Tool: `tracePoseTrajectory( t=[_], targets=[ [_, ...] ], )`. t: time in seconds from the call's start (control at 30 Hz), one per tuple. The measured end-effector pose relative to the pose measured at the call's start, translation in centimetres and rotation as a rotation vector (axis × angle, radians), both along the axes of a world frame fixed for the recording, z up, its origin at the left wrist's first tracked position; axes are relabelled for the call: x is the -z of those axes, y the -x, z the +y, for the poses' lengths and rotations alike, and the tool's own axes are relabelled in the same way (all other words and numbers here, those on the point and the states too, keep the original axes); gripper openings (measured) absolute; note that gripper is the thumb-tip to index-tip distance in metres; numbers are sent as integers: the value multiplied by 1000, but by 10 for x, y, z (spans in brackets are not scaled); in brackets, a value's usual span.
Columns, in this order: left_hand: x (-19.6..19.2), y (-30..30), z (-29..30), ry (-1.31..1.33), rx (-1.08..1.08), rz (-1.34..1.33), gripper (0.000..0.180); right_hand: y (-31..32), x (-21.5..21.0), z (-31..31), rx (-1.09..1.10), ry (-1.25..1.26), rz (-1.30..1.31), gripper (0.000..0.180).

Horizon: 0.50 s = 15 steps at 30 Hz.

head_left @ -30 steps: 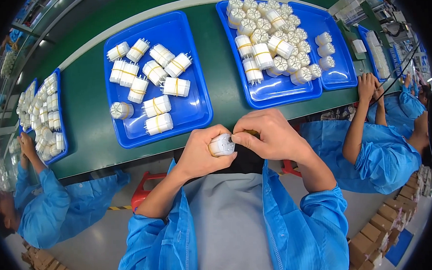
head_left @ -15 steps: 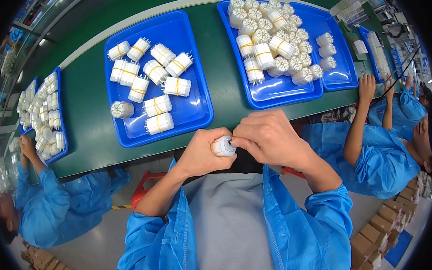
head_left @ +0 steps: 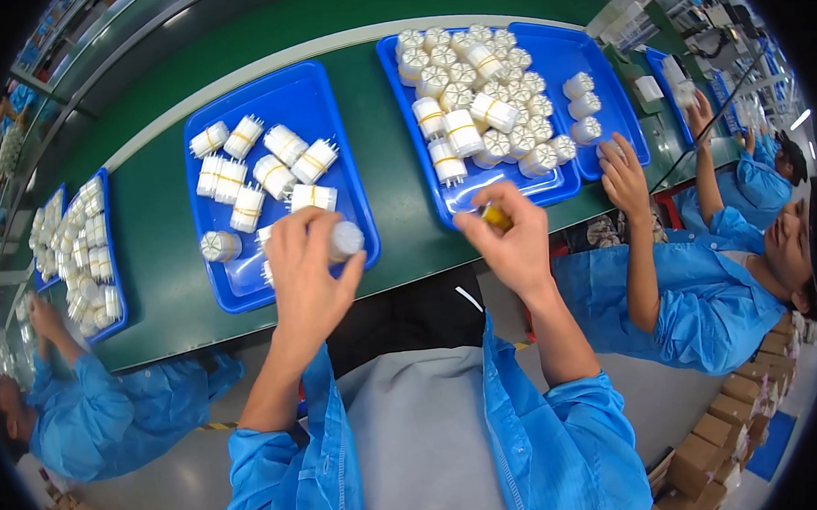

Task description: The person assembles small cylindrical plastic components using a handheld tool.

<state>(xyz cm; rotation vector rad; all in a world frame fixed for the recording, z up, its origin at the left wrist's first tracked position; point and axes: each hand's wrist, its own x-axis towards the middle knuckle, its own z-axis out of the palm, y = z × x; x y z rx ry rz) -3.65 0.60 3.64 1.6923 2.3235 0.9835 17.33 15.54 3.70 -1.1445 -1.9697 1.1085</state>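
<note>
My left hand is over the near right corner of the left blue tray. Its thumb and fingers are around a white cylinder with a pale greyish end. Several white cylinders with yellow bands and thin pins lie in that tray, the nearest ones partly hidden by the hand. My right hand is at the near edge of the middle blue tray, its fingers curled on a small yellow thing whose kind I cannot make out. White cylinders are packed together in the middle tray.
Another blue tray adjoins on the right, with a few white cylinders and a co-worker's hand over it. At the left, a co-worker's hand is beside filled trays. A thin white strip shows against the dark area below the green table.
My hands have come apart: the left moved left and forward over the tray with the white cylinder, the right went forward to the middle tray. The whole view has shifted slightly.
</note>
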Motion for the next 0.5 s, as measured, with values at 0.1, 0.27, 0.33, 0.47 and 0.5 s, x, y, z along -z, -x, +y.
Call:
tracePoseTrajectory(
  t=[0.1,0.27,0.33,0.47,0.5],
  targets=[
    [5,5,-3,-122,-116,90,51,1,4,26,170,-193,-77,32],
    [7,-4,-1,-193,-103,-10,48,25,7,45,222,-420,-278,40],
    [8,-10,-1,-217,-90,-43,46,36,8,47,214,-478,-461,49],
    [3,-20,0,-282,-67,-161,43,39,14,50,242,-536,-464,48],
    [3,-20,0,-311,-55,-244,42,37,11,44,220,-519,-357,45]
  ],
)
